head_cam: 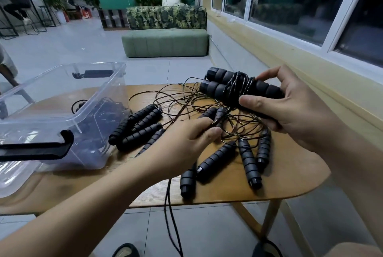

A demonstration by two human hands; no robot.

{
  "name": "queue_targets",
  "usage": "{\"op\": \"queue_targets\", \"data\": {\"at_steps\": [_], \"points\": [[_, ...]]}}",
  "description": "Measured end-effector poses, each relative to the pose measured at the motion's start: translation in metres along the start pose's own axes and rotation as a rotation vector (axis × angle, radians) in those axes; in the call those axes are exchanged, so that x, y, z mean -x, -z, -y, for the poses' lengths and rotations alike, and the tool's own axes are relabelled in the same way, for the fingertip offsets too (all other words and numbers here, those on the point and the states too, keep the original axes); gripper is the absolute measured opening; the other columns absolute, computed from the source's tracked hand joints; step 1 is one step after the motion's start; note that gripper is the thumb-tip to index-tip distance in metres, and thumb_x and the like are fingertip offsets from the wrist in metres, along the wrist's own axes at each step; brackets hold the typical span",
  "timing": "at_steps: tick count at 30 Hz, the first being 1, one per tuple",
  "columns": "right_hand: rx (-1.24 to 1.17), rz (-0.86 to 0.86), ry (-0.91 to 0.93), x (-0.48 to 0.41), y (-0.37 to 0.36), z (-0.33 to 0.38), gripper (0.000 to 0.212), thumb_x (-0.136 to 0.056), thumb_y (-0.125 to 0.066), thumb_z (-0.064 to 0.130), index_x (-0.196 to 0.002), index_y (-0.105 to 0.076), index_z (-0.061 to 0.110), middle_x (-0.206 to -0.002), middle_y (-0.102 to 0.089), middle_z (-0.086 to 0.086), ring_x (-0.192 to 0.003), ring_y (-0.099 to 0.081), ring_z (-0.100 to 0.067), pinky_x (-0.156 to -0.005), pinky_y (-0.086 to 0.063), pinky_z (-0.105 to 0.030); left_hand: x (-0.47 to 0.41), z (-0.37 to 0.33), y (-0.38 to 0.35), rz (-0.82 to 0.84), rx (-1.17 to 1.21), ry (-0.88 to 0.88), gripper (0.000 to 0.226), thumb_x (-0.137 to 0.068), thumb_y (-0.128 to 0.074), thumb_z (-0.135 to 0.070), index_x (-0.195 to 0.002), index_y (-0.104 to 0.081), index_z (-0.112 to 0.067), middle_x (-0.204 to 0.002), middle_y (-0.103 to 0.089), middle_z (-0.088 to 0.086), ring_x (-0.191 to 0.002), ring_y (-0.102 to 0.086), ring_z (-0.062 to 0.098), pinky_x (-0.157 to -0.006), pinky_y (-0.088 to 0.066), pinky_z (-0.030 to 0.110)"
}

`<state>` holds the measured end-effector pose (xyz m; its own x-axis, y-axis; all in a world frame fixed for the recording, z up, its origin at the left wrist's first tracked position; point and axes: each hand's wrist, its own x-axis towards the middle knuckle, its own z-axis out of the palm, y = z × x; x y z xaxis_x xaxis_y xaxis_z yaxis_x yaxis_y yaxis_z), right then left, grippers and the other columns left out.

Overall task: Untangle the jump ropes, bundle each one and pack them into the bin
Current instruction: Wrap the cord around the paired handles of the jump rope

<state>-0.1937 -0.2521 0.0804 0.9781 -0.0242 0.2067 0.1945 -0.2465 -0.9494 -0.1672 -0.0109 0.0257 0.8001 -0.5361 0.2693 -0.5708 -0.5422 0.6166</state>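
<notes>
step: you're mid-bundling, one rope nearly wrapped
right hand: fingers curled tight around the bundled handles, held above the table
left hand: fingers pinched on a cord in the tangled ropes
bin: clear, left of the pile, some dark ropes already inside
next: imo free that trailing cord, finish the wrap, then drop it in the bin

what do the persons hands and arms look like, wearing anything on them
Both hands are bare: no gloves, rings, watch or bracelet show on the left hand or the right hand. The left forearm is uncovered all the way down to the frame's lower edge, with no sleeve in view. The right forearm is also bare as far as it shows. Fingernails look short and unpainted.
</notes>
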Motion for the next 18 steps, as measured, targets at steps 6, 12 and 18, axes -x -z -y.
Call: {"op": "queue_targets", "data": {"at_steps": [6,12,18], "points": [[0.288,0.138,-0.06,-0.003,0.005,-0.009,0.061,-0.072,-0.09,0.046,-0.127,-0.065,0.052,-0.101,-0.079,0.005,-0.074,-0.072,-0.01,-0.059,-0.056,-0.029,0.004,0.004,0.026,-0.026,0.016,-0.037,0.018,-0.106,-0.063,-0.029,-0.093,-0.073,-0.021,-0.061,-0.06,-0.023,-0.054,-0.055,-0.004,-0.054,-0.035,0.014],[0.394,0.499,-0.067,0.01,-0.004,0.006,0.058,-0.076,-0.089,0.042,-0.129,-0.066,0.054,-0.108,-0.076,0.016,-0.087,-0.075,-0.008,-0.066,-0.056,-0.02,0.006,0.011,0.036,-0.146,0.142,-0.088,0.018,-0.097,-0.074,-0.044,-0.084,-0.069,-0.032,-0.068,-0.067,0.004,-0.06,-0.064,0.032,-0.057,-0.053,0.052],[0.202,0.696,-0.043,0.021,0.001,0.024,0.063,-0.08,-0.084,0.01,-0.138,-0.065,0.025,-0.096,-0.077,0.012,-0.071,-0.071,0.001,-0.056,-0.05,-0.009,0.006,0.019,0.044,-0.115,0.487,-0.123,0.023,-0.09,-0.082,-0.03,-0.081,-0.068,-0.014,-0.073,-0.06,0.015,-0.066,-0.054,0.028,-0.059,-0.044,0.044]]}}
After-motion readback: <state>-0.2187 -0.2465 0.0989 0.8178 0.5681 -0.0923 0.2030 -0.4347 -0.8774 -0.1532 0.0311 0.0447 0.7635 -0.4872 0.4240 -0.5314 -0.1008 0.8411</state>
